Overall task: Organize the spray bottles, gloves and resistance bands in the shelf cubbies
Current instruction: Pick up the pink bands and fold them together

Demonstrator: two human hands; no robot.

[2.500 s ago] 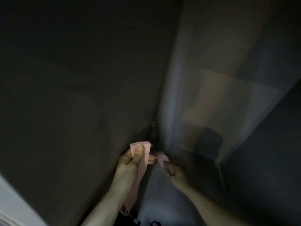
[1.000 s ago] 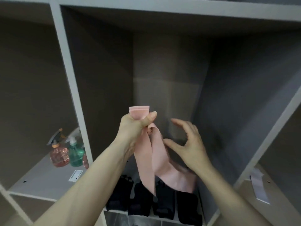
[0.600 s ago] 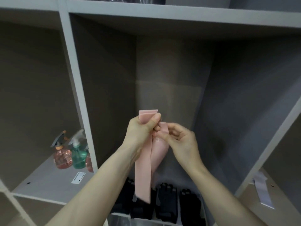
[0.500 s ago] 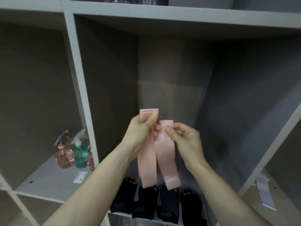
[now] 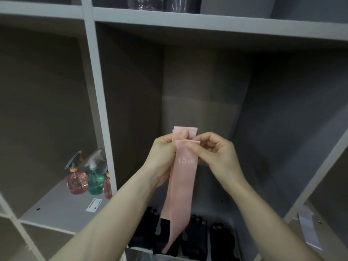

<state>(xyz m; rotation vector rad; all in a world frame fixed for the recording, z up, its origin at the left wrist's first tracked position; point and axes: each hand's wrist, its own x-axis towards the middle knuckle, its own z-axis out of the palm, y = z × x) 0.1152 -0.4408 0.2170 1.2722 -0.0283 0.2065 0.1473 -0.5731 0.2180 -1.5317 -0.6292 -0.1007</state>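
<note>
our left hand [image 5: 162,153] and right hand [image 5: 216,155] pinch the pink resistance band [image 5: 183,178]; it partly hides the black gloves [image 5: 195,236]

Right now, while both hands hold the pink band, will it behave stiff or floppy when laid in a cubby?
Probably floppy: the pink band hangs limp below the left hand and right hand. Likely light, since fingertip pinches carry it. It may unfold when released.
</note>
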